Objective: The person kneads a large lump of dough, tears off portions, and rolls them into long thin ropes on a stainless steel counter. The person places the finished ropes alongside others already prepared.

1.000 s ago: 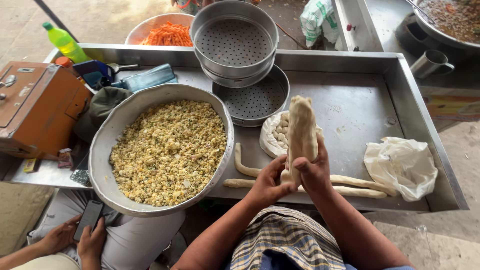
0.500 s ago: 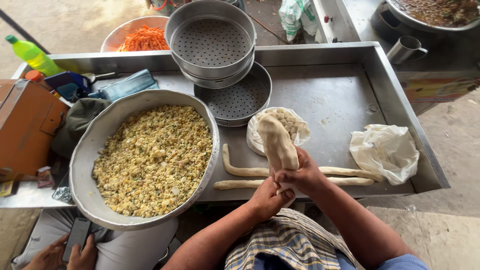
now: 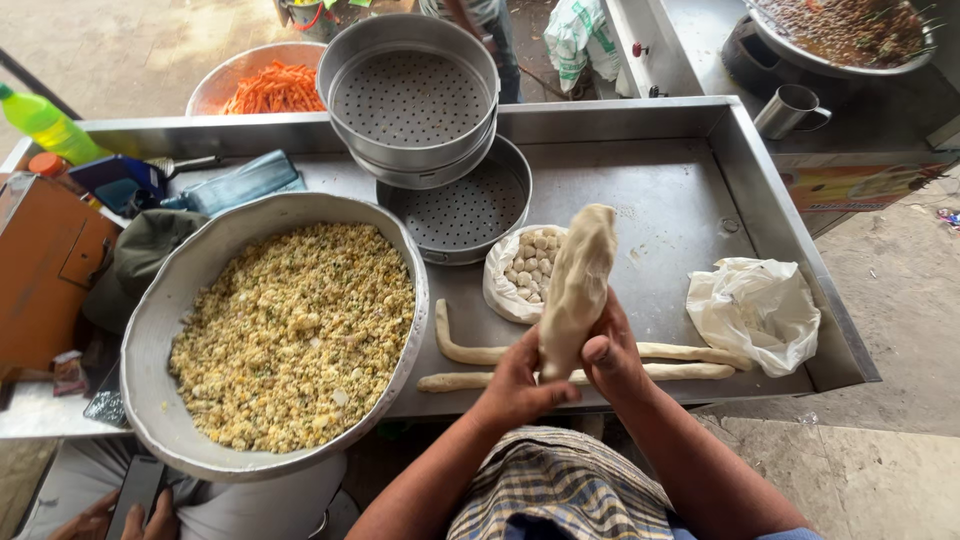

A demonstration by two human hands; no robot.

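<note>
On a long steel tray table [image 3: 690,190] with raised edges, set outdoors over a dusty concrete floor, the work is laid out in the head view. At its left a wide metal bowl [image 3: 160,330] overhangs the front edge, heaped with yellow crumbled filling [image 3: 295,335]. Behind it two perforated steamer trays [image 3: 412,95] are stacked on a third that lies flat. Just right of the bowl a small white bag of dough pieces [image 3: 522,268] sits open, and two thin dough ropes [image 3: 690,362] lie along the front edge, one curling up at its left end. A crumpled white plastic bag [image 3: 755,312] rests near the right wall of the table. Beyond the far rim stand a basin of carrot strips [image 3: 272,88], a green bottle [image 3: 42,122] and, at the right, a steel mug [image 3: 790,108] beside a large pan of dark stew. An orange box [image 3: 40,265] sits at the far left.

Both forearms reach up from the bottom edge, meeting over the table's front rim. The left hand [image 3: 520,385] and right hand [image 3: 612,358] are closed around the lower end of a thick dough log [image 3: 577,285], which stands nearly upright, tilted slightly right, above the ropes and the bag. At the lower left another person's hands hold a phone [image 3: 135,490].
</note>
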